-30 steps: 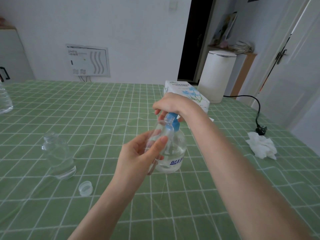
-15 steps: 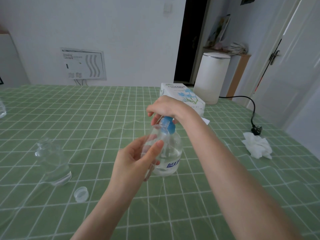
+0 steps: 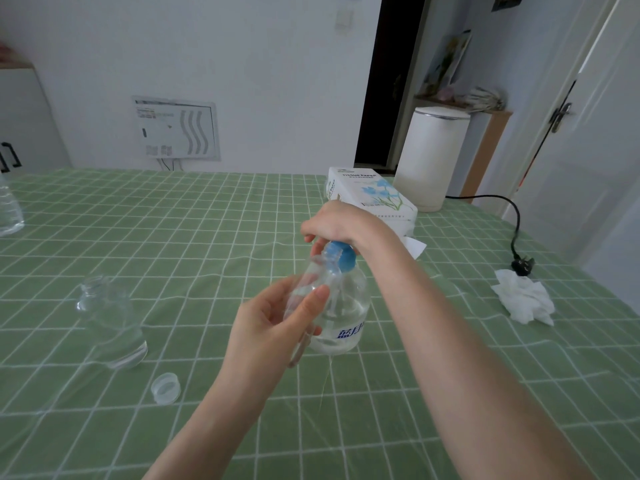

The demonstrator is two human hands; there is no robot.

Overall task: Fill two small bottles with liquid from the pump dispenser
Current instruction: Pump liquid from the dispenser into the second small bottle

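Small bottle held at pump dispenser, green checked table.

Left hand (image 3: 273, 327): fingers wrapped round tilted clear small bottle (image 3: 311, 289), mouth at blue pump head. Right hand (image 3: 334, 221): closed over top of pump dispenser (image 3: 344, 306), standing mid-table. Second small bottle (image 3: 110, 320) upright at left, uncapped; clear cap (image 3: 165, 388) beside it. Tissue box (image 3: 372, 199) behind.
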